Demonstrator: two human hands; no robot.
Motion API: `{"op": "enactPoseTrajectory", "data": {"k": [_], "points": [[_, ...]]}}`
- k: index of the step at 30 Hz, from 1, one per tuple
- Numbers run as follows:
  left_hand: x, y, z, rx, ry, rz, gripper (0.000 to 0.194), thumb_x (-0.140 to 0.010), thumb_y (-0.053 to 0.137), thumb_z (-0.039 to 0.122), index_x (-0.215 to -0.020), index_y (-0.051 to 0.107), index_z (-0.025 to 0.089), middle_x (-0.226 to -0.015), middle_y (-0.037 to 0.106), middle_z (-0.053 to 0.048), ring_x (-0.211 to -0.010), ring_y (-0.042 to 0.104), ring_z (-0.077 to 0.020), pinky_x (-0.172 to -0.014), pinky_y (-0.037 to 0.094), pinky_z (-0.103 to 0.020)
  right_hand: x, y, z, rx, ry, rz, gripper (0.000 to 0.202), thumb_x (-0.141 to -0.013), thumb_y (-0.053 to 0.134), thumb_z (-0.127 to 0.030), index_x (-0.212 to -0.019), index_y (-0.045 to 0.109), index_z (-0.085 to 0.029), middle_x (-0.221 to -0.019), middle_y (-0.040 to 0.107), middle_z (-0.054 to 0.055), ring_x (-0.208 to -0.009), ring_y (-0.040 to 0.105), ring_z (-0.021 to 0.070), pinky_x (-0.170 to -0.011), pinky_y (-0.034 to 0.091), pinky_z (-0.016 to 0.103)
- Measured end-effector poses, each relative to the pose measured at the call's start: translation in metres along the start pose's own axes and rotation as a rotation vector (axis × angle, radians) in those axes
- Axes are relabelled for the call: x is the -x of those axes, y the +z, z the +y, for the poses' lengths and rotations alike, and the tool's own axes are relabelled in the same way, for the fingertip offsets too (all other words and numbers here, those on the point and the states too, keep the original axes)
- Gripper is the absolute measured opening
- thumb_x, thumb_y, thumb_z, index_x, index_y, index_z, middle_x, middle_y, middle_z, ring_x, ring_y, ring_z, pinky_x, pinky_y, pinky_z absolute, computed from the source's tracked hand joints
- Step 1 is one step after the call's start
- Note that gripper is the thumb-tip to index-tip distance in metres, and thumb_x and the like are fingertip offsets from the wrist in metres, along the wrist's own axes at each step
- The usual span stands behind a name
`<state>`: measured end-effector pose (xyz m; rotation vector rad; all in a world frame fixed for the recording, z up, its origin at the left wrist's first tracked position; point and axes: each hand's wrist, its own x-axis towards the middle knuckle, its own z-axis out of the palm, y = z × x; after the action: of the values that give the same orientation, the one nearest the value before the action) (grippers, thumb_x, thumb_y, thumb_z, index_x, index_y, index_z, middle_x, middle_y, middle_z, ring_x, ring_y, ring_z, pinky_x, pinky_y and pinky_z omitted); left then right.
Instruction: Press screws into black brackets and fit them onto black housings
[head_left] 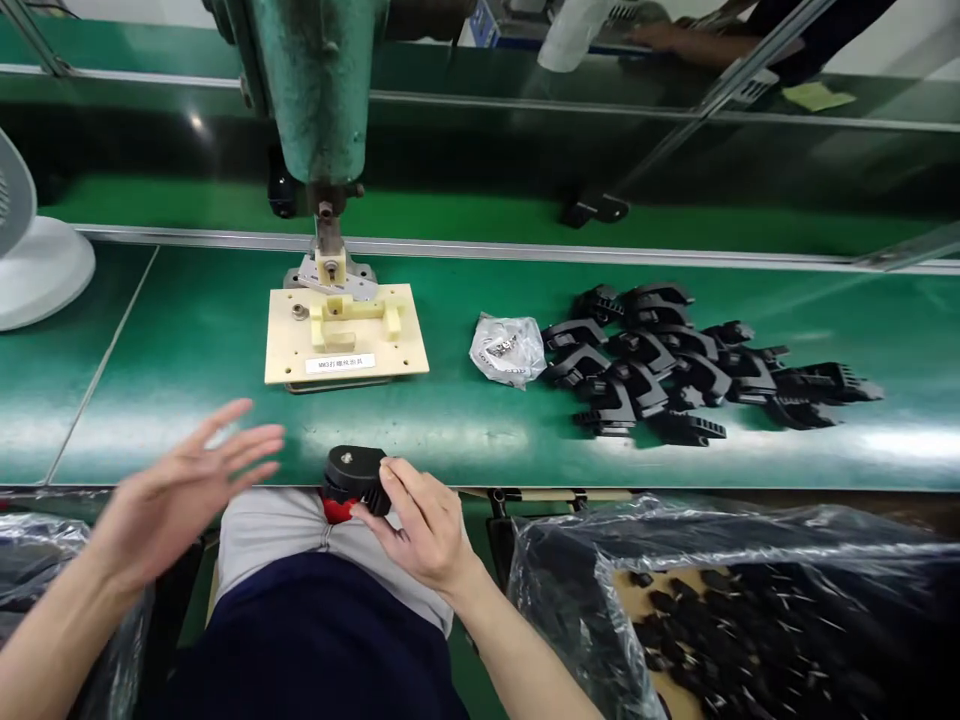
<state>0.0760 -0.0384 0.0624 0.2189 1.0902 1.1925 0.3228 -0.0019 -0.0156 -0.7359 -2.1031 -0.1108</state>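
Note:
My right hand pinches a black plastic part over my lap, just off the table's front edge. It has a rounded top with a small silver screw, ribbed sides and a red piece underneath. My left hand hovers to the left of it, empty, with fingers spread and slightly blurred. Beyond both hands, a cream fixture board with raised yellow blocks and a printed label lies below the green press.
On the green table, a plastic bag of small metal pieces lies beside a pile of black plastic parts. A plastic-lined box with many dark parts stands at lower right. A white fan base sits far left.

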Motion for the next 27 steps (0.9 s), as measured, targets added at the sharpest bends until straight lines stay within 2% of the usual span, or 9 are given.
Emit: {"op": "enactPoseTrajectory", "data": {"k": [1, 3, 7, 10, 13, 18, 20, 23, 27], "points": [[0.001, 0.003, -0.002, -0.011, -0.090, -0.056, 0.070, -0.063, 0.069, 0.019, -0.131, 0.052, 0.016, -0.106, 0.066, -0.013, -0.099, 0.063, -0.0287, -0.085, 0.055, -0.041, 0.000, 0.002, 0.000, -0.011, -0.005, 0.003, 0.053, -0.084, 0.067, -0.027, -0.128, 0.047, -0.005, -0.098, 0.068, 0.016, -0.085, 0.067, 0.0195, -0.059, 0.056, 0.026], [0.006, 0.006, -0.004, -0.001, -0.165, -0.145, 0.070, -0.063, 0.069, 0.021, -0.131, 0.053, 0.016, -0.091, 0.066, -0.010, -0.085, 0.064, -0.0250, -0.077, 0.055, -0.039, 0.001, 0.006, 0.003, 0.000, 0.009, 0.008, 0.052, -0.085, 0.066, -0.026, -0.128, 0.047, -0.005, -0.098, 0.067, 0.016, -0.085, 0.067, 0.0194, -0.060, 0.056, 0.026], [0.017, -0.001, 0.003, 0.035, 0.107, -0.002, 0.053, -0.070, 0.066, 0.022, -0.123, 0.060, 0.020, -0.062, 0.051, 0.001, -0.055, 0.049, -0.0115, -0.057, 0.049, -0.026, 0.013, 0.007, 0.016, 0.106, 0.074, 0.029, 0.048, -0.084, 0.065, -0.019, -0.128, 0.048, -0.007, -0.099, 0.066, 0.016, -0.087, 0.065, 0.0192, -0.066, 0.057, 0.027], [0.008, -0.005, -0.003, -0.043, 0.124, 0.060, 0.042, -0.070, 0.068, 0.024, -0.112, 0.064, 0.019, -0.067, 0.054, -0.001, -0.063, 0.051, -0.0135, -0.061, 0.050, -0.027, 0.025, 0.007, 0.023, 0.172, 0.059, -0.001, 0.048, -0.084, 0.062, -0.013, -0.129, 0.047, -0.008, -0.097, 0.066, 0.013, -0.082, 0.063, 0.0183, -0.061, 0.054, 0.027], [-0.010, -0.001, -0.022, -0.153, 0.085, 0.008, 0.036, -0.072, 0.070, 0.027, -0.106, 0.066, 0.017, -0.068, 0.057, -0.003, -0.066, 0.053, -0.0149, -0.064, 0.048, -0.027, 0.031, 0.007, 0.026, 0.252, 0.063, -0.058, 0.047, -0.083, 0.058, -0.006, -0.129, 0.049, -0.013, -0.100, 0.063, 0.012, -0.078, 0.061, 0.0170, -0.061, 0.051, 0.028], [-0.026, -0.005, -0.040, -0.372, 0.194, 0.012, 0.033, -0.074, 0.072, 0.031, -0.103, 0.066, 0.017, -0.079, 0.065, -0.005, -0.077, 0.058, -0.0175, -0.072, 0.047, -0.027, 0.025, -0.006, 0.038, 0.331, 0.362, -0.023, 0.035, -0.089, 0.052, -0.013, -0.123, 0.055, -0.015, -0.101, 0.055, 0.013, -0.077, 0.058, 0.0155, -0.067, 0.053, 0.029], [-0.026, -0.015, -0.040, -0.466, 0.222, 0.027, 0.035, -0.074, 0.072, 0.033, -0.104, 0.066, 0.017, -0.082, 0.067, -0.005, -0.081, 0.059, -0.0197, -0.076, 0.047, -0.029, 0.023, -0.014, 0.043, 0.318, 0.469, 0.027, 0.026, -0.090, 0.052, -0.016, -0.115, 0.058, -0.014, -0.091, 0.056, 0.010, -0.073, 0.058, 0.0155, -0.063, 0.052, 0.028], [-0.025, -0.029, -0.038, -0.595, 0.302, 0.110, 0.036, -0.074, 0.071, 0.037, -0.105, 0.066, 0.019, -0.086, 0.068, -0.005, -0.084, 0.061, -0.0217, -0.078, 0.047, -0.030, 0.024, -0.020, 0.043, 0.193, 0.574, 0.050, 0.008, -0.089, 0.053, -0.017, -0.084, 0.059, -0.015, -0.070, 0.054, 0.002, -0.059, 0.051, 0.0111, -0.056, 0.045, 0.023], [-0.033, -0.048, -0.032, -0.779, 0.484, 0.271, 0.030, -0.080, 0.063, 0.038, -0.105, 0.064, 0.022, -0.089, 0.067, -0.003, -0.086, 0.062, -0.0211, -0.087, 0.047, -0.033, 0.027, -0.014, 0.039, 0.088, 0.675, 0.011, 0.044, -0.090, 0.054, -0.024, -0.053, 0.032, -0.019, -0.049, 0.029, -0.006, -0.044, 0.028, 0.0061, -0.045, 0.028, 0.022]]}}
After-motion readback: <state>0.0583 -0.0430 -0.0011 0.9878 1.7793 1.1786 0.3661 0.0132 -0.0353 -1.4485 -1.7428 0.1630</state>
